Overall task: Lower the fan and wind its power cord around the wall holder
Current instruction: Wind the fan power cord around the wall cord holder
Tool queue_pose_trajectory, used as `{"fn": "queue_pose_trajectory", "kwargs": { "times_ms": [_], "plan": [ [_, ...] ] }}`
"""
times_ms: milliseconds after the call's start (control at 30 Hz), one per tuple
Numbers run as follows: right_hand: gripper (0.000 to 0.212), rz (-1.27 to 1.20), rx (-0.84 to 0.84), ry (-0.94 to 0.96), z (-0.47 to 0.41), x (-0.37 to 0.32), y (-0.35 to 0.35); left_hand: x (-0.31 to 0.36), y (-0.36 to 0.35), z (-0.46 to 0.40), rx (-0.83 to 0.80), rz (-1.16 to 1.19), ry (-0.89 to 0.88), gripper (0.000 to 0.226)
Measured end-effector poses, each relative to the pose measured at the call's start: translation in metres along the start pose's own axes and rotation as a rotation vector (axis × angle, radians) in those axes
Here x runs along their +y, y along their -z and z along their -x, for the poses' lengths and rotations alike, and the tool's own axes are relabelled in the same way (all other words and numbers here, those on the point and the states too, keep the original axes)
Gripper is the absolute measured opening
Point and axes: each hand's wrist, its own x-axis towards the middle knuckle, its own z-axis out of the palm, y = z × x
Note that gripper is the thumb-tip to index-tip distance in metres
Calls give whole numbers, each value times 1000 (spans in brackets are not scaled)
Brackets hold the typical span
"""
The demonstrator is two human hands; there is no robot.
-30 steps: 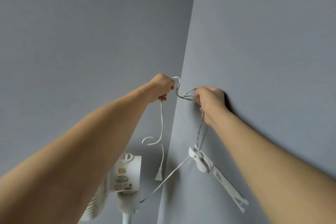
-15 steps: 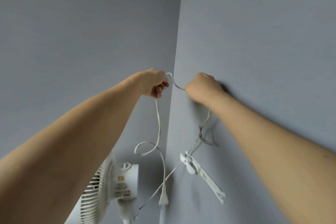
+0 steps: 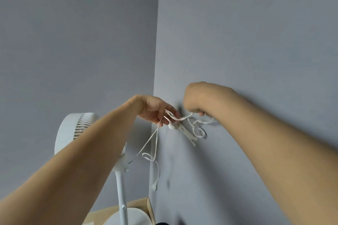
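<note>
A white pedestal fan (image 3: 73,131) stands in the wall corner, its pole (image 3: 122,195) rising from a round base. Its white power cord (image 3: 149,144) runs up to my left hand (image 3: 155,109), which pinches it just left of the white wall holder (image 3: 186,132) on the right wall. Loops of cord (image 3: 198,128) drape over and beside the holder. My right hand (image 3: 193,100) is bent downward above the holder and grips the cord; its fingers are mostly hidden. The plug end (image 3: 154,186) dangles below.
Grey walls meet in a corner (image 3: 155,60) just behind my hands. The fan's white base (image 3: 131,217) sits on a light wooden floor (image 3: 98,215) at the bottom. My two forearms fill the lower left and right.
Both hands have come down to the wall holder with the cord, and cord loops now lie around it. The view has tilted down, showing more of the fan and floor.
</note>
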Motion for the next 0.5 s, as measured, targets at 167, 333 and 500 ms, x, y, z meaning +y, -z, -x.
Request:
{"fn": "queue_pose_trajectory", "kwargs": {
  "times_ms": [167, 333, 500],
  "plan": [
    [15, -202, -125, -32, 8, -4, -51, -19, -10, -21, 196, -169, -23, 27],
    [17, -430, -205, -25, 9, -15, -93, -25, -15, -37, 398, -313, -165, 13],
    [11, -716, -165, -31, 0, -33, -145, -27, -23, -46, 543, -485, -267, 15]
  ]
}}
